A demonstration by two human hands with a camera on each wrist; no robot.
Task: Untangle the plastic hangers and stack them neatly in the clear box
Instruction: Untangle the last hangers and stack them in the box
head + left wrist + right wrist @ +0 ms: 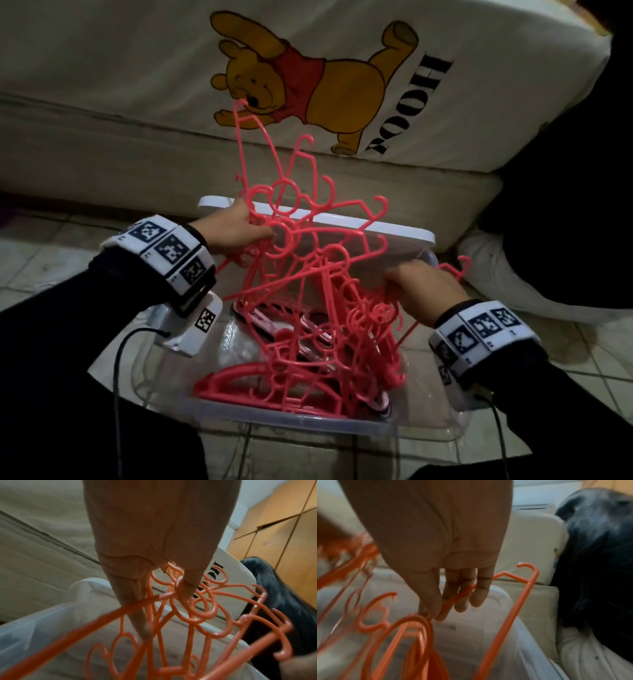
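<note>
A cream cushion [137, 68] with a bear print [308, 75] — black cloth [565, 171] beside it, tiled floor [51, 260].

The hangers [342, 563] at the left of my right wrist view smear into blur, and the tangle hides my left hand's [236, 229] fingertips.

A: How many hangers [301, 274]?
B: One pink tangle; too knotted to count, clearly more than six.
A: Boxes?
B: One clear box [308, 416], one white lid [394, 230] at its far edge.
A: Hands?
B: Two: left hand [236, 228], right hand [424, 287]. Two marker wristbands [168, 250] as well.
</note>
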